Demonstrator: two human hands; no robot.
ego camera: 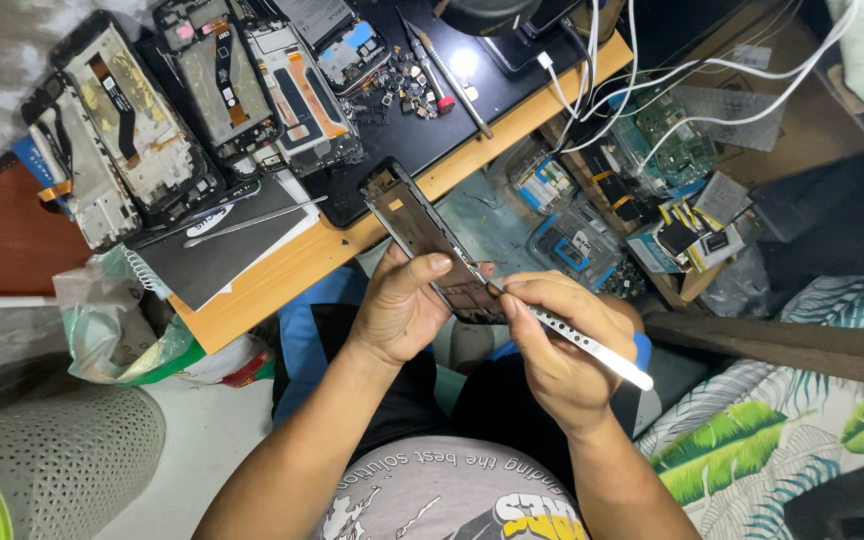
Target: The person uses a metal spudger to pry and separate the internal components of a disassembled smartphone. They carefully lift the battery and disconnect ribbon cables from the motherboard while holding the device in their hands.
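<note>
My left hand (400, 308) grips a dark phone frame (414, 226) from below, thumb across its face, holding it tilted above my lap. My right hand (562, 345) pinches a flat silver metal pry tool (592, 348), its tip resting against the lower right edge of the frame. The lower end of the frame is hidden behind both hands.
Several opened phone frames (132, 120) lie in a row on a black mat (512, 70) on the wooden board (292, 268). Tweezers (252, 221), a screwdriver (452, 80), small loose parts (402, 88), a spiral notebook (222, 250) and white cables (712, 70) surround them. A parts box (642, 190) sits right.
</note>
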